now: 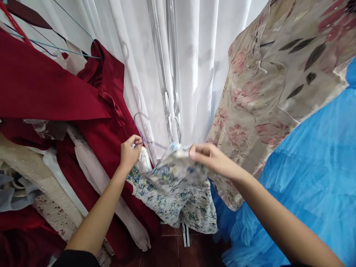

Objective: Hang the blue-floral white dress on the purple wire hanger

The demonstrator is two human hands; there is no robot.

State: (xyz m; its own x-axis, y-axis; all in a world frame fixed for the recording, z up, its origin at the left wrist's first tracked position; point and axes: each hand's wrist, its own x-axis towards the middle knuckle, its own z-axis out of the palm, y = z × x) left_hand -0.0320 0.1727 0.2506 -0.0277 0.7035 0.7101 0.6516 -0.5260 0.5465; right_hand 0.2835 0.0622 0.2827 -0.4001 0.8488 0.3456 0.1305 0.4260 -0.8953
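A small garment in a blue and cream floral print (174, 189) hangs between my two hands, low in the middle of the view. My left hand (130, 152) is closed, pinching a thin purple wire hanger (140, 128) at the garment's left shoulder. My right hand (207, 155) is closed on the bunched top edge of the floral garment at its right side. The hanger's hook rises in front of the white curtain (191, 66).
Dark red dresses (55, 89) and pale lace garments (33, 167) hang crowded on the left. A beige fabric with pink flowers (267, 96) and a bright blue tulle skirt (311, 167) fill the right. A metal window frame (169, 92) stands behind the curtain; dark red floor tiles (172, 252) show below.
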